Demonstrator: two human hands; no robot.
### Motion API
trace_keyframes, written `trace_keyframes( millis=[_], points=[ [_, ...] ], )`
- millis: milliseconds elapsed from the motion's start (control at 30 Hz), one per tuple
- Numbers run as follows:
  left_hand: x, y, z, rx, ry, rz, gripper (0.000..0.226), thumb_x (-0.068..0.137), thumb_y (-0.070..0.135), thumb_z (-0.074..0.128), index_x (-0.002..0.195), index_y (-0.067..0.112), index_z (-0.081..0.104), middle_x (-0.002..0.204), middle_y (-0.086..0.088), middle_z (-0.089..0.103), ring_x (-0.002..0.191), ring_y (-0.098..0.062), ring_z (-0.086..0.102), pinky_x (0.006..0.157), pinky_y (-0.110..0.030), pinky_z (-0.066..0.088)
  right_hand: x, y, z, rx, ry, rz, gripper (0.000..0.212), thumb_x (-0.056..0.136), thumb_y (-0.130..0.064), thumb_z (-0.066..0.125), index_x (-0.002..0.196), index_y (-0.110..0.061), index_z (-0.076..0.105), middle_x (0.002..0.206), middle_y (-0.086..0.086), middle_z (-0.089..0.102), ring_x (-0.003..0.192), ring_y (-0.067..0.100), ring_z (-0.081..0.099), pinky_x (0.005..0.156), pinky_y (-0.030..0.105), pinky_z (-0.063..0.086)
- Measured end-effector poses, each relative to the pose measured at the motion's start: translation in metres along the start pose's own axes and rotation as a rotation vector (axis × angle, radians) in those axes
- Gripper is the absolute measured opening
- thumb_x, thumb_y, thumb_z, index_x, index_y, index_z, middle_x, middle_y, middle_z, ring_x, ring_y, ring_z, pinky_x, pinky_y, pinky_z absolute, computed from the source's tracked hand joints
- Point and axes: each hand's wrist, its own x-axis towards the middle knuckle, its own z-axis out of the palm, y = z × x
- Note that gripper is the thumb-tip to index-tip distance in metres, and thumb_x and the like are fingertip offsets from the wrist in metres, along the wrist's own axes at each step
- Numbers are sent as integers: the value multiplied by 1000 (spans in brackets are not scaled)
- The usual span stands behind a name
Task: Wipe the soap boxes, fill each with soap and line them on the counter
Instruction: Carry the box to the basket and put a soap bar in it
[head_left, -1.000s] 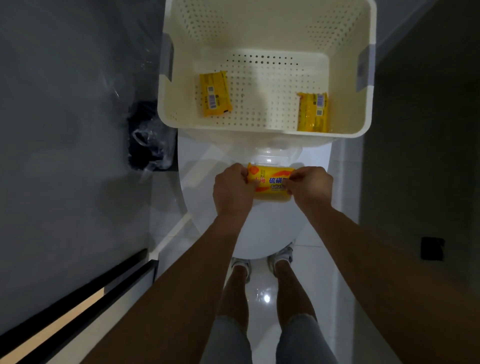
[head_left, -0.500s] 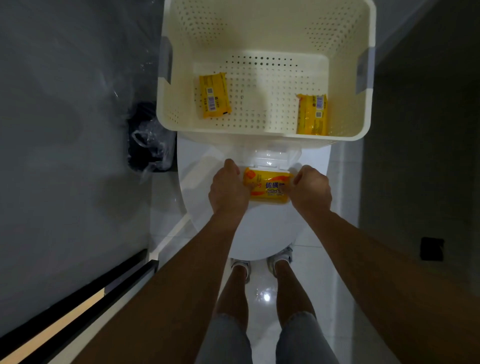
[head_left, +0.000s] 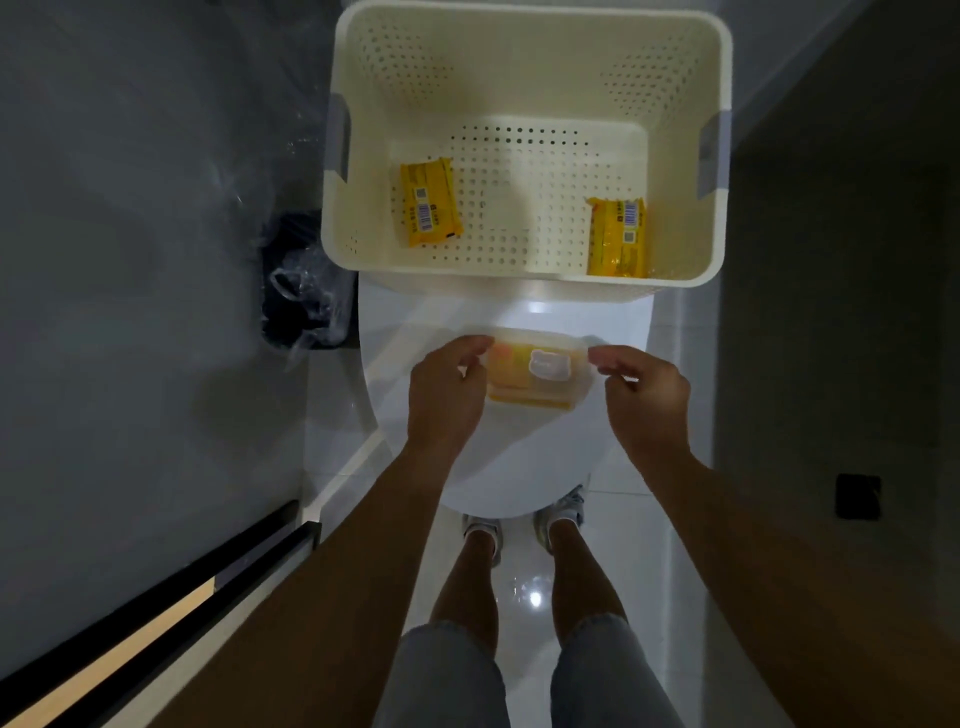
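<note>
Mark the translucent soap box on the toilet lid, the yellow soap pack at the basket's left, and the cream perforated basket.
Translucent soap box (head_left: 535, 371), head view, on its lid.
Yellow soap pack (head_left: 430, 202), head view, on its barcode face.
Cream perforated plastic basket (head_left: 519, 278), head view, on its near rim.

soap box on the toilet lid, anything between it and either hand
Nothing visible. The soap box lies on the closed toilet lid with its translucent lid on over the yellow soap. The left hand and right hand flank its two ends, fingertips at or near its edges. The basket sits behind it.
</note>
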Motion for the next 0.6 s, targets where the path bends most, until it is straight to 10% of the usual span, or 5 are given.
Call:
trace_keyframes(
  millis=[233, 600],
  points=[
    [4, -12, 11, 72, -40, -77, 35, 88, 19, 68, 123, 13, 64, 113, 1, 67, 99, -14, 63, 90, -25, 48, 1, 10, 15, 41, -70, 156, 22, 88, -9, 68, 109, -6, 73, 101, 13, 75, 95, 28, 70, 95, 46, 55],
    [-4, -2, 10, -76, -65, -134, 38, 77, 20, 83, 113, 19, 71, 104, -4, 74, 91, -12, 70, 84, -23, 54, -16, 4, -4, 240, -62, 314, 21, 81, -7, 77, 97, -19, 76, 91, -2, 74, 93, 21, 72, 95, 45, 56]
  ],
)
